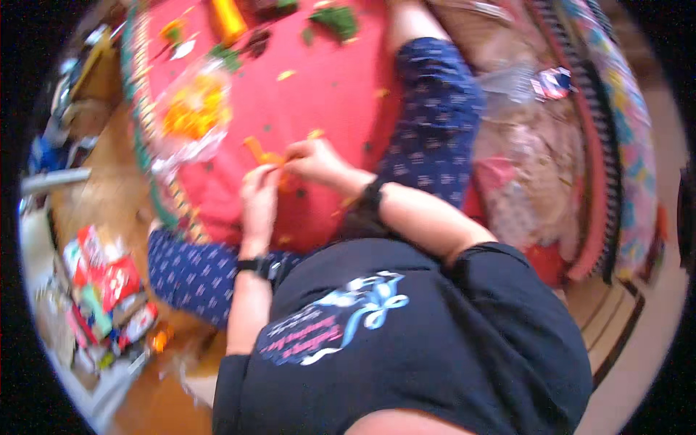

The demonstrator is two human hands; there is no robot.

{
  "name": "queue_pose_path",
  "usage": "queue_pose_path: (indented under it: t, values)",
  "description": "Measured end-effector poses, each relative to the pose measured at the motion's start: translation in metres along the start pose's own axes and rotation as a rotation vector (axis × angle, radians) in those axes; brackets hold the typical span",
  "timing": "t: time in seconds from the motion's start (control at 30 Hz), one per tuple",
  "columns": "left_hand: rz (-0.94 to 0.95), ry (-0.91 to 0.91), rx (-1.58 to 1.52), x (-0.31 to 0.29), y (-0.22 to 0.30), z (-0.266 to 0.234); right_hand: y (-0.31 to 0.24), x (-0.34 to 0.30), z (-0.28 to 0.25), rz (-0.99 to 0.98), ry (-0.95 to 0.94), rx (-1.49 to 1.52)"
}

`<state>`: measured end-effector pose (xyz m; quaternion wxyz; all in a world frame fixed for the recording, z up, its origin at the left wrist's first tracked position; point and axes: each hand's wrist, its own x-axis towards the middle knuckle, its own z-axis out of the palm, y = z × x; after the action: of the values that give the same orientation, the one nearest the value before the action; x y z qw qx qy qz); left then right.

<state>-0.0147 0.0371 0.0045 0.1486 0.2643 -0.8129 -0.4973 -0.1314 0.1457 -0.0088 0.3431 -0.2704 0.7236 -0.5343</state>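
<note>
My left hand [259, 183] is closed in a pinch on a thin orange strip [270, 158] above the red cloth [319, 87]. Close on its right, my right hand [313, 161] pinches the same strip, and a small orange-yellow end pokes out past its fingers. Motion blur keeps me from telling what the strip is made of. Left of and beyond my hands, a clear plastic bag [163, 151] lies on the cloth with a heap of orange-yellow pieces [194, 112] in it. Small yellow and dark green bits are scattered around.
At the far edge lie a yellow-orange tube-like thing [228, 22], a green leafy clump [337, 22] and a dark red clump [257, 42]. Packets and clutter [109, 283] cover the floor at left. A clear plastic wrapper [511, 83] sits right of my knee [438, 87].
</note>
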Motion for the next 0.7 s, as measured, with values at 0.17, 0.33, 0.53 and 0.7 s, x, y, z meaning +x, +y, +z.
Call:
queue_pose_path:
  t: [0.17, 0.33, 0.53, 0.7]
  values:
    - [0.467, 0.042, 0.266, 0.010, 0.022, -0.010, 0.011, 0.002, 0.012, -0.311, -0.061, -0.349]
    - [0.287, -0.024, 0.222, 0.007, 0.015, -0.007, 0.012, 0.003, 0.010, -0.291, 0.086, -0.267]
    - [0.203, -0.043, 0.136, 0.007, 0.014, -0.002, 0.000, -0.002, 0.007, -0.023, 0.090, 0.131]
    - [-0.110, -0.069, -0.280, 0.003, -0.010, 0.008, 0.003, 0.000, 0.013, 0.053, 0.090, 0.379]
